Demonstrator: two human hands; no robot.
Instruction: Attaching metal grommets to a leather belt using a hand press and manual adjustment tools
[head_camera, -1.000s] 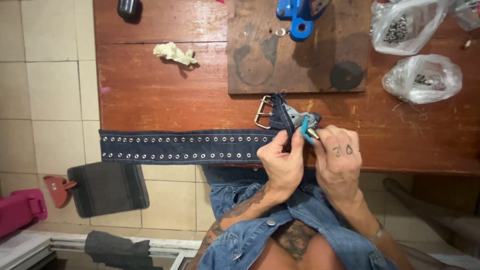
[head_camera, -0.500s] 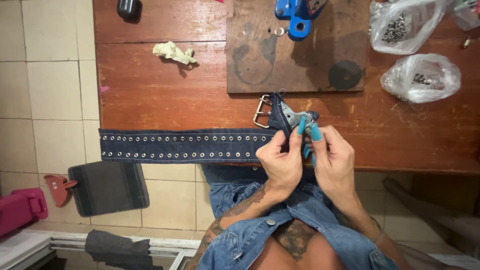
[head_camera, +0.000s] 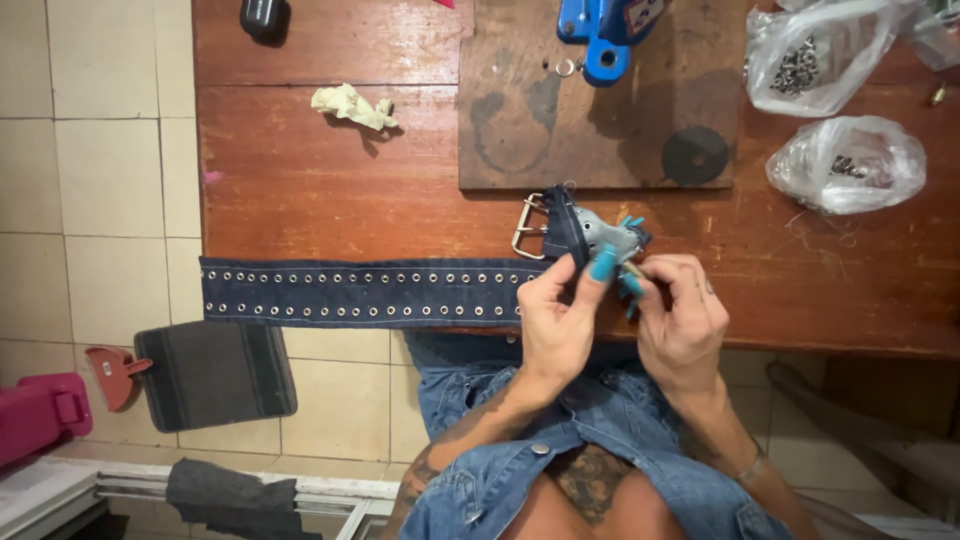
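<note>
A dark blue belt (head_camera: 370, 292) with two rows of metal eyelets lies along the near edge of the wooden table (head_camera: 300, 190). Its right end carries a silver buckle (head_camera: 528, 228) and a metal plate (head_camera: 602, 234). My left hand (head_camera: 556, 320) pinches the belt's buckle end between thumb and fingers. My right hand (head_camera: 682, 318) holds the same end from the right, fingertips at the metal plate. Both hands have turquoise nails. What lies between the right fingertips is too small to tell.
A dark wooden board (head_camera: 600, 110) lies behind the buckle, with a blue tool (head_camera: 600, 30) and a black disc (head_camera: 694, 154) on it. Two plastic bags of metal parts (head_camera: 845, 165) sit at the right. A crumpled cloth (head_camera: 352, 104) lies at the left. A grey mat (head_camera: 214, 374) lies on the tiled floor.
My hands have shifted slightly on the buckle end, with the fingers of both hands regripping around the metal plate. The belt stays along the table edge.
</note>
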